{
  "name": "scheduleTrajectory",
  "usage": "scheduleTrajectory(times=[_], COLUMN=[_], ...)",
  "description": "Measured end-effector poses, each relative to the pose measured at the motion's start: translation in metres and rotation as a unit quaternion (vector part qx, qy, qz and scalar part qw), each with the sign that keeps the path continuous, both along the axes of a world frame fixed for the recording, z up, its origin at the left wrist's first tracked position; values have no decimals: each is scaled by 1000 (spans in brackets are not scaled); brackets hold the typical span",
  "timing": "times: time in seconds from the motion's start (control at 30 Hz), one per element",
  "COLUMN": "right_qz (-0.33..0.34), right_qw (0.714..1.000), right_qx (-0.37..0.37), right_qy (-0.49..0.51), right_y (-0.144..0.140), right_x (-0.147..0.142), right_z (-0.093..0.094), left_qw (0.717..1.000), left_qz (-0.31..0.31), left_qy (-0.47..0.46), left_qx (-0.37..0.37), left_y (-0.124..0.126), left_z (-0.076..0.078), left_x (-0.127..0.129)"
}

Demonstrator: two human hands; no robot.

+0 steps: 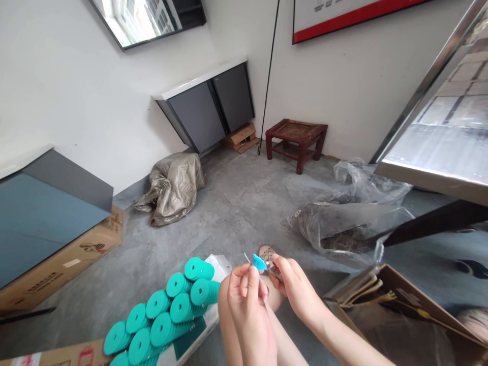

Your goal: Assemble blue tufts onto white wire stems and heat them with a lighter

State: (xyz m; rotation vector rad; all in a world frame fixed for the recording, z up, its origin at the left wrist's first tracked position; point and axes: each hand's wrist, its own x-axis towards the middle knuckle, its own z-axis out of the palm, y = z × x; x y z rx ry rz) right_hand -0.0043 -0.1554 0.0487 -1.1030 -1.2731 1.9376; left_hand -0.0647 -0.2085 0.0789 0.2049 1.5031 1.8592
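My left hand is low in the middle of the view, its fingers pinched on a small blue piece with a thin pale tip sticking out to the left. My right hand is right beside it, fingers closed on a small metal part. A round brown perforated disc shows just above both hands; whether a hand holds it or it lies on the floor I cannot tell. Both hands hover above my bare knee.
Stacks of teal discs lie in rows at lower left on a white box. An open cardboard box stands at lower right. Clear plastic bags, a crumpled grey sack, a red wooden stool and grey cabinets surround the concrete floor.
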Motion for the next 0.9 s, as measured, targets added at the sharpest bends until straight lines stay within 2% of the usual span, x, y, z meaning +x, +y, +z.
scheduleTrajectory(times=[0.37,0.9], right_qz=[7,9], right_qw=[1000,1000], right_qx=[19,7], right_qy=[6,16], right_y=[1,-2], right_x=[2,1], right_z=[4,4], left_qw=[998,998], left_qz=[7,-18], left_qy=[-51,-53], left_qx=[20,25], left_y=[2,0], left_z=[2,1], left_x=[1,0])
